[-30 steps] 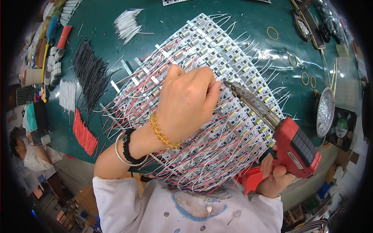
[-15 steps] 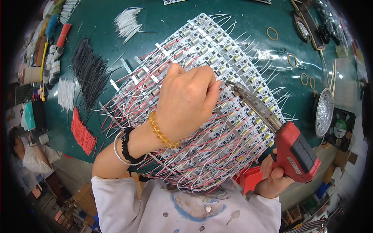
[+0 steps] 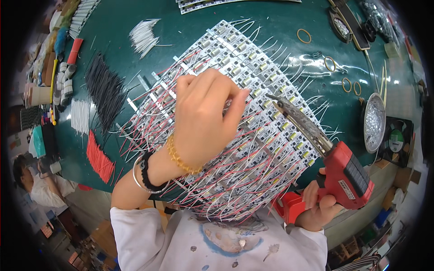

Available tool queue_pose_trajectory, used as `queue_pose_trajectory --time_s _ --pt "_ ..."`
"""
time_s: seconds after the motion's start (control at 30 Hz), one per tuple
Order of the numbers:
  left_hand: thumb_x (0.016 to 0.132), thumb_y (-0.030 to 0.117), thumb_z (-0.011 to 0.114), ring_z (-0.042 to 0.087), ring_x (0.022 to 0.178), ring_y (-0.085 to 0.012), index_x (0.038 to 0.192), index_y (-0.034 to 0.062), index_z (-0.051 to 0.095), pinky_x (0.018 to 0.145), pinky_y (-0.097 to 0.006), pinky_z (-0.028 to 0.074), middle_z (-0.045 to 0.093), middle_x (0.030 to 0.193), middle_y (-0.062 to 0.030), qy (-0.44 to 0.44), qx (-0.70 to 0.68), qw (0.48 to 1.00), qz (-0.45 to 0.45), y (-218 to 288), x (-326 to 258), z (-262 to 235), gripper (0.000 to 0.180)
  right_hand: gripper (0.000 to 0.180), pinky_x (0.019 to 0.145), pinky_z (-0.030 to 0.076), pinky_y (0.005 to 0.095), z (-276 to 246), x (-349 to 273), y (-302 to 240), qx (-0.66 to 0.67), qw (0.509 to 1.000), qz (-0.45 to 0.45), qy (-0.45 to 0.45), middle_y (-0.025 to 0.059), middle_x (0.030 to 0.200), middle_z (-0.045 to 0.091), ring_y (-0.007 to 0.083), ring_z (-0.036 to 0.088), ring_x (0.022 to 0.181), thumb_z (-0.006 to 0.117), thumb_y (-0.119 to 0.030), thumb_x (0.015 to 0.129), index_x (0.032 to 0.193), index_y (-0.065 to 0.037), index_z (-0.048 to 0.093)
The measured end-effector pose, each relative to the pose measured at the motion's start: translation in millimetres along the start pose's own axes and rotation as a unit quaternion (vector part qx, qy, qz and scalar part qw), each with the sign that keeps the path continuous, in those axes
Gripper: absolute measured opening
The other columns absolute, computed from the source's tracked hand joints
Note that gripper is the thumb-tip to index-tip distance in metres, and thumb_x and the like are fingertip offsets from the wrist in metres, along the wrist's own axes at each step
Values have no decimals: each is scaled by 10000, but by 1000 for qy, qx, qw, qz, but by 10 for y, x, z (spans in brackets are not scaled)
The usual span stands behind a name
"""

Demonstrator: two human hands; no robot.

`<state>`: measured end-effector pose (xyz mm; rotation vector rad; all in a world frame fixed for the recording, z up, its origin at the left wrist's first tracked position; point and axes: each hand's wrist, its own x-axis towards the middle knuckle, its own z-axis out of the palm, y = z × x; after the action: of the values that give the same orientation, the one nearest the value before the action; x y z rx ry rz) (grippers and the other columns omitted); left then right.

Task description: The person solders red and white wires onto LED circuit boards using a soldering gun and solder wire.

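A large panel of small white circuit boards [image 3: 282,97] lies before me, with many red, white and black wires trailing from it. My right hand [image 3: 318,205] grips a red and black soldering gun [image 3: 347,178] at the panel's right side. The gun's dark tip points left, over the boards and a short way from my left fingers. Over the middle of the panel is my left hand [image 3: 205,108], back of the hand upward, fingers curled down and thumb toward the tip. Whatever those fingers pinch is hidden beneath them.
Bundles of black wires [image 3: 104,92], white wires [image 3: 80,116] and red wires [image 3: 99,157] lie to the left; more white wires [image 3: 143,37] lie farther back. On the right are a metal dish [image 3: 375,122], tan rings [image 3: 304,35] and a black fan [image 3: 398,140]. Another person [image 3: 43,183] sits far left.
My left hand has shifted slightly left, with thumb and fingers a little farther apart. The soldering gun's tip remains close to the same part of the panel. The whole view has shifted slightly.
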<state>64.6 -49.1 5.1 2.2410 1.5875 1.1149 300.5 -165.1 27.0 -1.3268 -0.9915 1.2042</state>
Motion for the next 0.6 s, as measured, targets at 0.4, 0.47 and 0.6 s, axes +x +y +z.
queue_pose_trajectory --time_s 0.4,0.47,0.6 --pt "711 52 682 468 616 -189 657 81 534 669 -322 307 501 623 -10 -81 -16 997 -9 68 -76 72 161 719 354 344 229 -161 -87 164 32 999 20 -19 19 462 447 97 416 355 655 -473 768 1102 118 418" --pt "711 52 683 468 615 -188 657 81 534 669 -322 306 500 620 -9 -84 -17 996 -9 79 -67 62 161 717 354 344 229 -221 -111 238 30 999 20 -20 19 463 447 98 416 355 657 -470 766 1100 118 419" --pt "712 53 684 464 609 -185 655 80 536 662 -321 302 501 619 -9 -81 -17 997 -10 49 -83 50 162 700 502 417 269 -455 -229 333 -100 992 11 -79 69 738 496 162 493 625 704 -449 732 1121 80 462"
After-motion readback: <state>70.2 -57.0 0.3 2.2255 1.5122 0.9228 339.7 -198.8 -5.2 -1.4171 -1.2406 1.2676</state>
